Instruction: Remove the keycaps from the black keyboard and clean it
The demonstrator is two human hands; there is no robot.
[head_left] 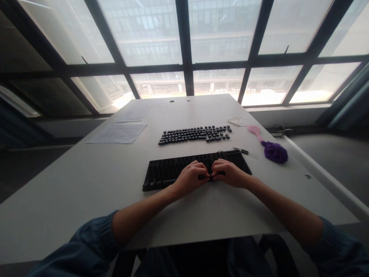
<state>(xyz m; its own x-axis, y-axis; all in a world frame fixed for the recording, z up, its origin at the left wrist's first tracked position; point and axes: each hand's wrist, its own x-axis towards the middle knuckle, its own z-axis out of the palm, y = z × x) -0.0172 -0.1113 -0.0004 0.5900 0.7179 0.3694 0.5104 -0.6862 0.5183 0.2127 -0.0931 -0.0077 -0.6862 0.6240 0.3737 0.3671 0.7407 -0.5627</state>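
A black keyboard base [163,171], stripped of its keycaps over most of what shows, lies on the white table in front of me. Over its front edge, right of the middle, my left hand [193,175] and my right hand [229,173] meet with fingertips nearly touching. Both are closed in a pinch, low against the keyboard. Something small and dark shows between the fingers, too hidden to name. Behind the keyboard, loose black keycaps [184,135] are laid out in rows. A keycap puller [244,151] with wire ends rests by the keyboard's back right corner.
Right of the keycaps lie a crumpled clear bag [238,121], a pink brush [254,131] and a bunched purple cloth [275,152]. Printed papers [118,133] are at the left. Large windows [219,30] stand beyond the table [72,207].
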